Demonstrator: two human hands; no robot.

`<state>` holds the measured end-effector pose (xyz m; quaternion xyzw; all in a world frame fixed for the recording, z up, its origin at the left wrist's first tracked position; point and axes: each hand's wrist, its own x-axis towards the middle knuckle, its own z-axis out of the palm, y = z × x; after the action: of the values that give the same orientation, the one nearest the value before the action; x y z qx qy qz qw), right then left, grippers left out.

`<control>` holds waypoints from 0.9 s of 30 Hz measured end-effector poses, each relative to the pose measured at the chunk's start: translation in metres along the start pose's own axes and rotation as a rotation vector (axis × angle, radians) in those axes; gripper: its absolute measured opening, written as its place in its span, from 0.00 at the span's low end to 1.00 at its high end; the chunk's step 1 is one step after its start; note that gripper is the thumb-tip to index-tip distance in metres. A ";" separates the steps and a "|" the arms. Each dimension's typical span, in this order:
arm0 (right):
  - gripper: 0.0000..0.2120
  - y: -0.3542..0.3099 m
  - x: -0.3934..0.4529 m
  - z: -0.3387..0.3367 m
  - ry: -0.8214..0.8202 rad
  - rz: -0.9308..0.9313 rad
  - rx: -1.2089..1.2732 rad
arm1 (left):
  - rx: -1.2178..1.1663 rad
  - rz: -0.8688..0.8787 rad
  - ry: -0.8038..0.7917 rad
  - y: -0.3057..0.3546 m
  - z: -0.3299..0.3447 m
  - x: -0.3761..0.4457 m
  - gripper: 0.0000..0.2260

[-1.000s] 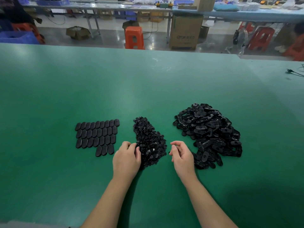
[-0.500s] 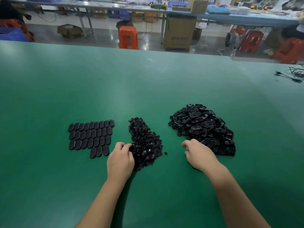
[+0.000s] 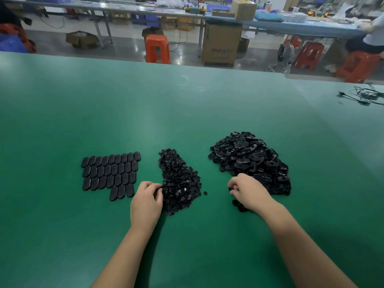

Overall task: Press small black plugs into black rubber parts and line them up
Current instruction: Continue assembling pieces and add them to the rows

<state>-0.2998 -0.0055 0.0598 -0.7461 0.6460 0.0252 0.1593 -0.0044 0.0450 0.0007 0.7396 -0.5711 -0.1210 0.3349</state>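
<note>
A heap of small black plugs [image 3: 179,179] lies in the middle of the green table [image 3: 187,111]. To its right is a bigger heap of black oval rubber parts [image 3: 251,161]. At the left, finished parts [image 3: 111,172] lie in neat rows. My left hand [image 3: 146,202] rests at the plug heap's left edge, its curled fingertips pinching among the plugs. My right hand [image 3: 248,191] sits at the near left edge of the rubber parts, fingers curled around something dark; what it holds is hidden. A single plug [image 3: 205,193] lies loose between the heaps.
Black cables [image 3: 363,96] lie at the table's far right. Beyond the far edge stand orange stools [image 3: 157,48], a cardboard box [image 3: 221,45] and a long workbench [image 3: 270,23]. A seated person [image 3: 372,38] is at the far right.
My right hand moved right from the gap between the heaps to the rubber parts heap and curled there. My left hand stayed at the plug heap's edge.
</note>
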 end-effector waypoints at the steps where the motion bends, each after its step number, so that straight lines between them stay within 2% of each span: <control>1: 0.08 -0.001 -0.001 -0.001 0.041 -0.006 0.054 | -0.004 -0.003 0.001 0.000 0.000 0.001 0.06; 4: 0.01 -0.010 -0.008 -0.003 0.160 -0.020 0.411 | -0.007 -0.006 -0.002 0.001 -0.001 0.001 0.05; 8: 0.02 -0.031 -0.017 0.006 0.167 0.030 0.967 | -0.006 -0.007 0.007 0.001 0.000 0.001 0.05; 14: 0.03 -0.063 -0.018 0.046 0.242 0.151 1.356 | -0.011 0.004 0.029 0.000 0.002 0.001 0.08; 19: 0.12 -0.075 -0.019 0.067 0.293 0.080 1.315 | -0.005 0.005 0.020 0.000 0.003 0.001 0.08; 27: 0.08 -0.075 -0.025 0.078 0.341 0.067 1.211 | 0.025 -0.034 0.003 0.004 0.000 0.002 0.05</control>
<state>-0.2181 0.0476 0.0072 -0.4964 0.5852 -0.4595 0.4472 -0.0066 0.0425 0.0033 0.7536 -0.5594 -0.1182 0.3244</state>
